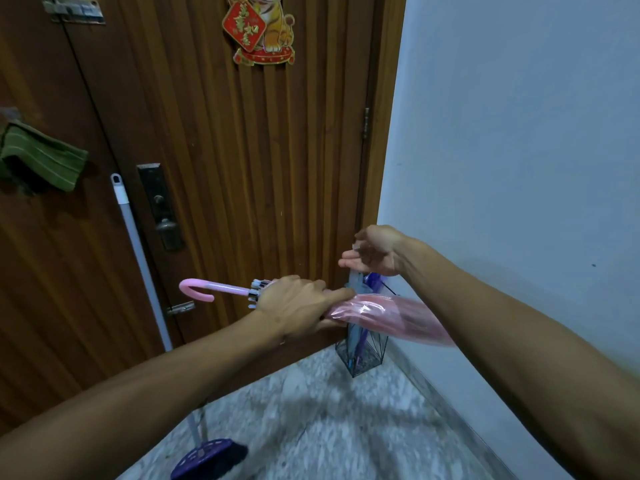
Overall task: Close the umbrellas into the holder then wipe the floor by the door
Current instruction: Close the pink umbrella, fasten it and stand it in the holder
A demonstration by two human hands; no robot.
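In front of the wooden door [242,168], the left hand [294,306] grips a folded pink umbrella [388,315] lying level, hooked handle pointing left. Just right, the right hand [372,252] hovers with fingers relaxed above the wire umbrella holder [363,355] in the corner.

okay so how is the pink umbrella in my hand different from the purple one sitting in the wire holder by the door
The pink translucent umbrella with the curved handle lies roughly level, gripped by the left hand; the purple folded umbrella stands nearly upright. The pink one is outside the black wire holder; the purple one is already in it. The pink one's hooked handle shows; the purple one's handle is hidden behind the open right hand. Both are closed.
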